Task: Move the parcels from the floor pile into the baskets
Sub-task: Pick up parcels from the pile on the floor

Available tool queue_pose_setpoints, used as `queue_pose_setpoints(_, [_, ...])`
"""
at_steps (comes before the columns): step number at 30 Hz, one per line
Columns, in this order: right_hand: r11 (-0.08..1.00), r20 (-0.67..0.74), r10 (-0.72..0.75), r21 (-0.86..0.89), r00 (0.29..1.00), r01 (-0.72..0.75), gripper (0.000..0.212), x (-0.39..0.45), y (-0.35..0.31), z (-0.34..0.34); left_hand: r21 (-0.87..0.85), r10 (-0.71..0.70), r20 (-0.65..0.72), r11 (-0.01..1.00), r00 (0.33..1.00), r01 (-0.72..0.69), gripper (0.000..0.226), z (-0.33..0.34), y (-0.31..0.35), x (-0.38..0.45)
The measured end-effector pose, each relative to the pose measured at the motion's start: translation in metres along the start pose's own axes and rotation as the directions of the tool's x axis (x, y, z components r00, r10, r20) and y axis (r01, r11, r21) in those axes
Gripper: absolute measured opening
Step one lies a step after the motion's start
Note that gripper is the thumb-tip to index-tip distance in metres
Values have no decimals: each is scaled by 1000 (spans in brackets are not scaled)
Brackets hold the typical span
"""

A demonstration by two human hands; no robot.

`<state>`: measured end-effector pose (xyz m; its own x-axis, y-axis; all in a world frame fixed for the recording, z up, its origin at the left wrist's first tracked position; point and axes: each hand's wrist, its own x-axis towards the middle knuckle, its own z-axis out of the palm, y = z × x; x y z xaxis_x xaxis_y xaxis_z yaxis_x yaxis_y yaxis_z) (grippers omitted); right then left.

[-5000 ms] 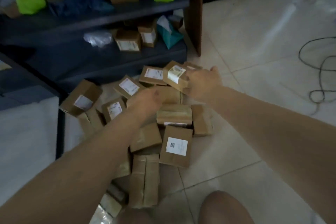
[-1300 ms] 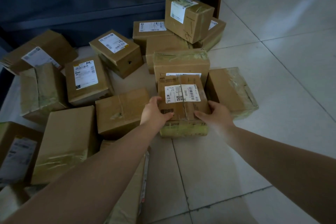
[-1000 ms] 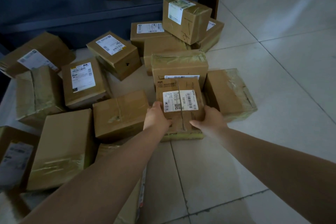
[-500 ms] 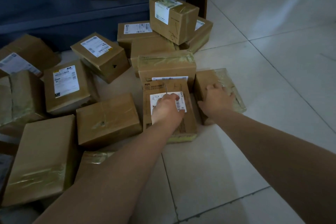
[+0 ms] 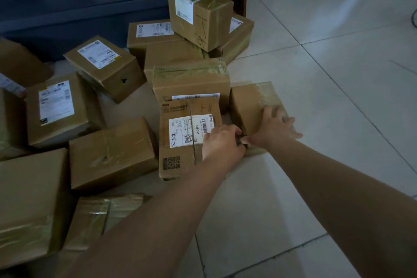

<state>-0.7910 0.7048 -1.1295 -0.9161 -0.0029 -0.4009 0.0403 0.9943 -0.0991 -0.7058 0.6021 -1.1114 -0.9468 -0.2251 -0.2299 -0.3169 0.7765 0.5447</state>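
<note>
1. Where a second ago both hands framed the labelled parcel [image 5: 190, 136] near the middle of the pile, they have now gone over to the plain parcel [image 5: 252, 111] just to its right on the floor [image 5: 316, 176].
2. The right hand [image 5: 274, 127] lies on top of that plain parcel with its fingers spread wide and flat, reaching toward its far right edge; it presses rather than grips.
3. The left hand [image 5: 222, 142] has crossed the labelled parcel and sits at the gap between the two boxes, fingers curled down onto the plain parcel's near left corner; I cannot tell how firm that hold is.
4. The labelled parcel is let go and sits flat on the floor, touching the taped parcel [image 5: 191, 80] behind it.
5. To my eye this means the plain parcel is the one chosen for lifting next, and nothing has yet left the floor.
6. No basket shows from here, only the dark shelf [image 5: 56, 11] at the far left, so the carry is all still to do.
</note>
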Motion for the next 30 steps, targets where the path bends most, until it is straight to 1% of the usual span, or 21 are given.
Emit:
queue_pose_setpoints(2, [1000,-10,-3,3,1000,3,109,3,5,0,32,-3,21,999,1000,2,36,0,0,1])
queue_pose_setpoints(3, [999,-19,-7,37,1000,8,107,5,9,-2,51,-4,33,999,999,2,37,0,0,2])
queue_pose_setpoints(6, [967,-15,-38,253,999,41,101,14,22,-8,93,-23,40,995,999,19,40,-1,0,1])
queue_pose_setpoints(8, [891,38,-46,453,998,24,99,19,33,-14,104,-51,27,993,998,48,39,-3,2,0])
queue_pose_setpoints(10, [779,104,-57,626,993,-21,97,18,45,-17,109,-77,12,991,997,75,36,-3,6,-1])
queue_pose_setpoints(12, [690,188,-88,720,978,-77,93,13,54,-18,139,-98,26,986,995,94,36,-2,11,-3])
queue_pose_setpoints(14, [630,322,-126,756,938,-175,84,6,60,-18,168,-132,60,978,989,121,41,0,15,-4])
queue_pose_setpoints(16, [604,440,-148,750,886,-271,68,2,62,-17,159,-160,80,976,984,146,45,1,18,-4])
queue_pose_setpoints(17, [616,451,-138,737,882,-280,60,1,62,-16,124,-162,83,981,983,151,45,2,19,-5])
queue_pose_setpoints(18, [640,419,-113,724,901,-256,55,1,61,-15,73,-156,86,986,984,150,43,3,21,-5])
queue_pose_setpoints(19, [666,338,-79,718,938,-202,54,2,59,-14,24,-144,90,990,985,142,41,4,22,-5])
queue_pose_setpoints(20, [694,219,-46,708,975,-127,56,1,56,-13,-2,-129,97,992,987,130,40,6,24,-6])
queue_pose_setpoints(21, [733,88,-28,679,996,-40,60,1,51,-13,-5,-117,104,993,988,119,40,7,25,-7])
queue_pose_setpoints(22, [788,-28,-33,614,999,43,68,-1,46,-14,2,-114,107,993,988,114,39,8,26,-7])
queue_pose_setpoints(23, [854,-107,-52,510,993,100,83,-3,40,-14,8,-115,103,993,988,115,38,9,25,-8])
queue_pose_setpoints(24, [911,-142,-72,393,987,123,102,-5,34,-12,4,-115,91,993,989,115,38,9,24,-8])
queue_pose_setpoints(25, [951,-148,-78,287,986,118,118,-9,28,-9,-10,-111,72,994,991,112,39,8,22,-8])
queue_pose_setpoints(26, [972,-146,-65,216,987,96,127,-13,22,-5,-30,-103,44,994,994,104,40,6,20,-9])
queue_pose_setpoints(27, [983,-137,-40,173,990,63,131,-16,16,-2,-46,-94,8,994,996,94,40,4,18,-9])
queue_pose_setpoints(30, [1000,-124,1,23,992,2,133,-25,2,8,-76,-94,-79,993,992,88,41,-4,10,-9])
